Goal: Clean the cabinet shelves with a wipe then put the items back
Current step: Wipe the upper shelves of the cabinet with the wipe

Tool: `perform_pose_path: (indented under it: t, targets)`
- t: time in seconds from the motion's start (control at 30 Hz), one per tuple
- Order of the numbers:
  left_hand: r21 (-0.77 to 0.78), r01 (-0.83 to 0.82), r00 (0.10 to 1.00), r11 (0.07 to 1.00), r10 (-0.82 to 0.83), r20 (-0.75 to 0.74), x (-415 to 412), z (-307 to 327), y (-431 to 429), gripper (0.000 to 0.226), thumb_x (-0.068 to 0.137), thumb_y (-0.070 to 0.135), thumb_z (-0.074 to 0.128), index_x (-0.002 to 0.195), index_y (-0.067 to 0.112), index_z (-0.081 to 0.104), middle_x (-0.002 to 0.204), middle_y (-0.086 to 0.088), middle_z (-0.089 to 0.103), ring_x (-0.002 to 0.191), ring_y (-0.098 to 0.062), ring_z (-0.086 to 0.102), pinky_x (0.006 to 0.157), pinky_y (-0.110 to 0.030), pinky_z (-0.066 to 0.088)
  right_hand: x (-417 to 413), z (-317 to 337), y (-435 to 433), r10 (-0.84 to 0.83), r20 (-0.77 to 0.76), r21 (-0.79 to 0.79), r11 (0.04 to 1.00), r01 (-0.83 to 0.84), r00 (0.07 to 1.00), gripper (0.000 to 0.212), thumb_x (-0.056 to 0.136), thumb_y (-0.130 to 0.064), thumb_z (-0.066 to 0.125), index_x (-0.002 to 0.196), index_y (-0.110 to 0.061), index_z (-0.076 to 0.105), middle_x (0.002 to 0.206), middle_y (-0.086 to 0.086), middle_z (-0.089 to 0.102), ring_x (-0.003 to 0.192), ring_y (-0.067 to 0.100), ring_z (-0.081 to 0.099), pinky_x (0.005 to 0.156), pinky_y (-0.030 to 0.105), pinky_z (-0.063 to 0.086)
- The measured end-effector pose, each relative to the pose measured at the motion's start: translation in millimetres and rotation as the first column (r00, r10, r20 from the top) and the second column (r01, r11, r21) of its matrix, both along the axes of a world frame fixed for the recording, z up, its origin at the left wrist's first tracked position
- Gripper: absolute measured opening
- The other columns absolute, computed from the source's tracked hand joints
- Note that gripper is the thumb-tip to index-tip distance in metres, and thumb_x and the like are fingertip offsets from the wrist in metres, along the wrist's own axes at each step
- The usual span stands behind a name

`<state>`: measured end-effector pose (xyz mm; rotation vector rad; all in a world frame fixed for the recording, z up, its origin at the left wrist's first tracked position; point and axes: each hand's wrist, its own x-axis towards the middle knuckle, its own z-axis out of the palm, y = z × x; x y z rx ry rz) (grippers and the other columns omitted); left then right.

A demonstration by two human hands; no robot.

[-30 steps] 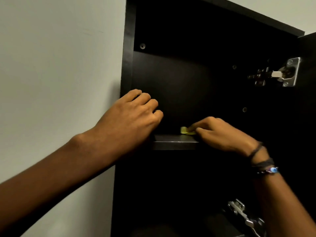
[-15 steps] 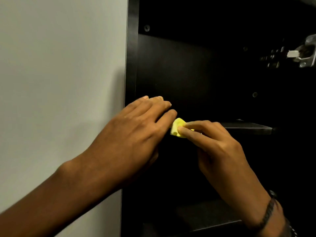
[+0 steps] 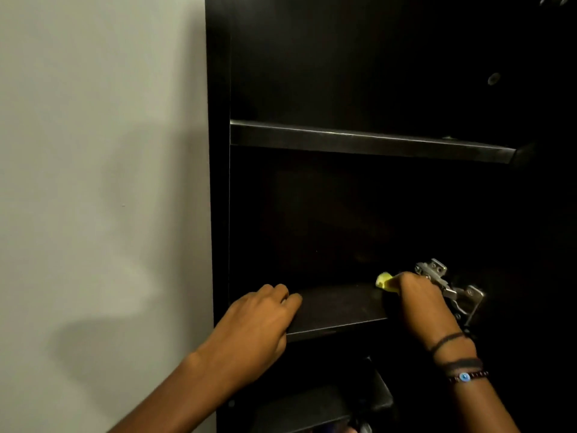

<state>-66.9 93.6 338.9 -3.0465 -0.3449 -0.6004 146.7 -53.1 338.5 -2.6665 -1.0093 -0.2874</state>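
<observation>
A plain, pale grey-green wall [image 3: 93,120] fills the left half, smooth, with one tiny speck partway down. Soft grey shadows lie across its lower part, darkest near the bottom. Hard against it on the right stands a tall, near-black cabinet [image 3: 217,151], its inside almost lost in gloom. Light catches the front edge of the upper shelf [image 3: 359,140], a small round fitting [image 3: 493,79] high on the right, and a metal hinge [image 3: 449,289] lower down.
</observation>
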Motion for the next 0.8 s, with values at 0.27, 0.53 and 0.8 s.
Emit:
perform_pose_path:
  t: [0.27, 0.53, 0.8]
  targets:
    - [-0.017, -0.071, 0.989, 0.997, 0.073, 0.128, 3.9, -30.8, 1.2, 0.036, 0.076, 0.005, 0.054, 0.110, 0.013, 0.060, 0.108, -0.003, 0.059, 0.094, -0.022, 0.059, 0.077, -0.030, 0.052, -63.9, -5.1, 41.7, 0.310, -0.007, 0.086, 0.948, -0.308, 0.951, 0.036, 0.083, -0.007, 0.050, 0.116, -0.014, 0.063, 0.123, 0.003, 0.060, 0.114, 0.024, 0.056, 0.095, 0.033, 0.046]
    - [-0.218, -0.027, 0.932, 0.976, 0.104, 0.348, -28.7, -57.1, -30.5, 0.060, 0.078, -0.005, 0.059, 0.134, 0.013, 0.047, 0.132, -0.003, 0.053, 0.124, -0.015, 0.047, 0.107, -0.023, 0.035, -100.1, -34.9, 4.5, 0.386, 0.124, 0.231, 0.884, -0.405, 0.914, 0.021, 0.081, -0.006, 0.067, 0.098, -0.018, 0.068, 0.106, -0.005, 0.061, 0.094, 0.011, 0.053, 0.072, 0.004, 0.032]
    - [-0.685, -0.047, 0.732, 0.727, 0.492, 0.472, -77.0, -138.1, -79.2, 0.041, 0.091, 0.003, 0.040, 0.129, 0.012, 0.053, 0.123, 0.002, 0.059, 0.115, -0.005, 0.055, 0.097, -0.021, 0.044, -145.9, -104.5, -7.2, 0.693, -0.192, 0.570, 0.655, -0.495, 0.695, 0.019, 0.084, -0.004, 0.067, 0.096, -0.016, 0.074, 0.098, -0.010, 0.068, 0.094, -0.002, 0.063, 0.083, 0.011, 0.049]
